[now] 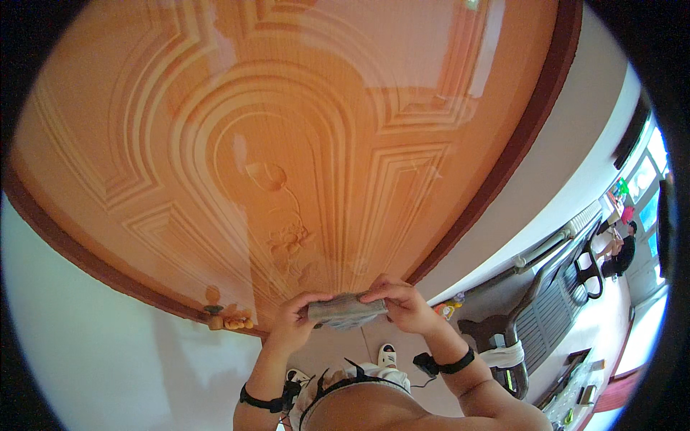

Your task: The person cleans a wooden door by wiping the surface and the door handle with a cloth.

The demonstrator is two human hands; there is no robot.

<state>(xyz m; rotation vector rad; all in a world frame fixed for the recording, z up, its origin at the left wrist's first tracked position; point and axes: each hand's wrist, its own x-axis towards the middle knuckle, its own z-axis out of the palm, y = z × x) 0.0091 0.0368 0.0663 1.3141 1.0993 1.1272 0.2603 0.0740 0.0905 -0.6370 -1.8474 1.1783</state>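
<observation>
A grey folded cloth (pixel 347 312) is stretched between my two hands, in front of my body. My left hand (pixel 294 321) pinches its left end, thumb on top. At the other end, my right hand (pixel 408 308) grips it with the thumb and fingers. The undersides of both hands are hidden. Right before me stands a glossy orange-brown wooden door (pixel 302 140) with moulded panels and a carved lotus flower. Its dark red-brown frame (pixel 501 151) curves along both sides.
A brass-coloured door handle (pixel 234 319) sticks out at the lower left. On the right is a dark slatted wooden bench (pixel 550 301) with a white cloth (pixel 504 355) over its arm. A person in dark clothing (pixel 622 250) sits farther back. Below are my sandalled feet (pixel 387 355).
</observation>
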